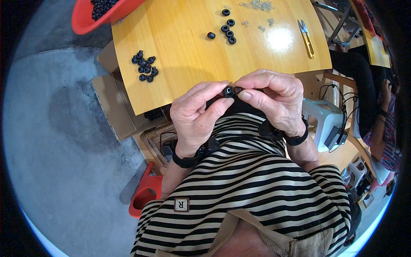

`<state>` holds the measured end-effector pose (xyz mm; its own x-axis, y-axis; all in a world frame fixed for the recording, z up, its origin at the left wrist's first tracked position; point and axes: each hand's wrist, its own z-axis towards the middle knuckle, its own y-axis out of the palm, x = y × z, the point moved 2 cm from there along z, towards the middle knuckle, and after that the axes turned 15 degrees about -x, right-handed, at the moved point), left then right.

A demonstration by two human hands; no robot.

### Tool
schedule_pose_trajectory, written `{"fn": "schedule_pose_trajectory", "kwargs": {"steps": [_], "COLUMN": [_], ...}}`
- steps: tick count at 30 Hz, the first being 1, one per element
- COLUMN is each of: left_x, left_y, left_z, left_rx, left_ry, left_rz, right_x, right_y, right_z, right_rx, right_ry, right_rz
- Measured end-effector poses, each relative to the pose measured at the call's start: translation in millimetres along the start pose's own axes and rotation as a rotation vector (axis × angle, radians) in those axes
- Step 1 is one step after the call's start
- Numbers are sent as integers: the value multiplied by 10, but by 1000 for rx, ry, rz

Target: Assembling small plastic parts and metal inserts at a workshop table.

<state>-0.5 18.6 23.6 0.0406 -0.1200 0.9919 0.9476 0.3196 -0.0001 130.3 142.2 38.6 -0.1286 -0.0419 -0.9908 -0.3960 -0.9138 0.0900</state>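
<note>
Just past the table's near edge, my left hand (198,112) pinches a small round black part (227,91) with a hole in its end. My right hand (276,95) grips a small dark piece (238,90) between thumb and forefinger, touching or very close to the round part. Fingertips hide much of both pieces. Several black ring-shaped parts (225,28) lie on the table ahead of my hands. To the left sits a loose pile of knobbed black pieces (146,65). Tiny silver pieces (262,5) are scattered at the far side.
Yellow-handled thread snips (307,39) lie on the right of the wooden table (180,47). A red basin (83,19) of black parts is at the far left. Cardboard (112,105) stands below. A pale stool (323,122) with cables and a seated person (376,103) are at the right.
</note>
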Motion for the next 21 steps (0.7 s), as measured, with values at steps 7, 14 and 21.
{"fn": "schedule_pose_trajectory", "kwargs": {"steps": [7, 14, 21], "left_x": [27, 67, 140], "left_y": [6, 1, 14], "left_z": [28, 51, 71], "left_rx": [-13, -20, -20], "left_ry": [36, 50, 52], "left_rz": [90, 181, 418], "right_x": [-21, -44, -66], "right_y": [-15, -15, -12], "right_z": [17, 52, 77], "right_rx": [-18, -34, -54], "right_ry": [5, -5, 70], "right_rz": [-89, -184, -322]}}
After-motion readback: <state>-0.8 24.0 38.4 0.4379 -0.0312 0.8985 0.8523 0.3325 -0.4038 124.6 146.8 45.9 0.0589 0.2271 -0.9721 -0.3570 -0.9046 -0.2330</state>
